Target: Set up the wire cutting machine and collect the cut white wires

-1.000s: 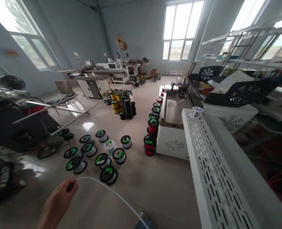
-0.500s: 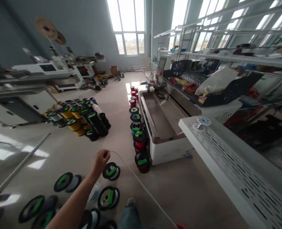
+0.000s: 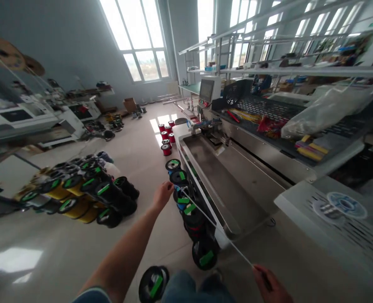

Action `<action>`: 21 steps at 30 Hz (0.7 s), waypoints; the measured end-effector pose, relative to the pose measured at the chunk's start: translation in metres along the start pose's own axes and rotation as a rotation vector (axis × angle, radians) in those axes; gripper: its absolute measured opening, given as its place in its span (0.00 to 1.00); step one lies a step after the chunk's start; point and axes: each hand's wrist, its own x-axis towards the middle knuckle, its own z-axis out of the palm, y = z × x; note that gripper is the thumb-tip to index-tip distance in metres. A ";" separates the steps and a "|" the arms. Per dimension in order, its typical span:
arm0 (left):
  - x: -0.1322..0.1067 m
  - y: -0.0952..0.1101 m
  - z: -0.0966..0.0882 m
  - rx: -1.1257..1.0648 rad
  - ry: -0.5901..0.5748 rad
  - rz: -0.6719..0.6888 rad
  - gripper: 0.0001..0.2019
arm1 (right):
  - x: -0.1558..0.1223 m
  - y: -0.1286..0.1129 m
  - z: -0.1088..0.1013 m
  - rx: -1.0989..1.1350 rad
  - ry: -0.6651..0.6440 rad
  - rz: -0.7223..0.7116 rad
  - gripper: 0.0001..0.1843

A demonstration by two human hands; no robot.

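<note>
Just a thin white wire, pulled taut and straight, running diagonally from mid-scene down toward the near right.

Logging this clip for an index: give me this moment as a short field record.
Setting: workshop floor beside a white machine with a long steel tray
Left hand: stretched forward, pinching the thin white wire
Right hand: low, gripping the same wire
Wire: taut between the hands
Nearby: black spools with green labels along the machine; yellow spools stacked left

I'm standing in a workshop: grey-blue wall, tall windows throwing daylight onto glossy beige floor, steel machine bench on my right, shelving rack above it.
</note>
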 end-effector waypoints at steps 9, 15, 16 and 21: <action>0.182 -0.011 0.031 -0.042 -0.168 0.096 0.09 | 0.102 -0.037 0.073 -0.074 -0.038 0.065 0.28; 0.286 -0.017 0.061 -0.041 -0.290 0.229 0.11 | 0.118 -0.064 0.121 -0.122 0.119 0.276 0.29; 0.298 -0.019 0.065 -0.044 -0.313 0.250 0.10 | 0.117 -0.069 0.126 -0.134 0.146 0.300 0.29; 0.333 -0.025 0.083 -0.056 -0.399 0.334 0.10 | 0.111 -0.089 0.134 -0.155 0.227 0.354 0.27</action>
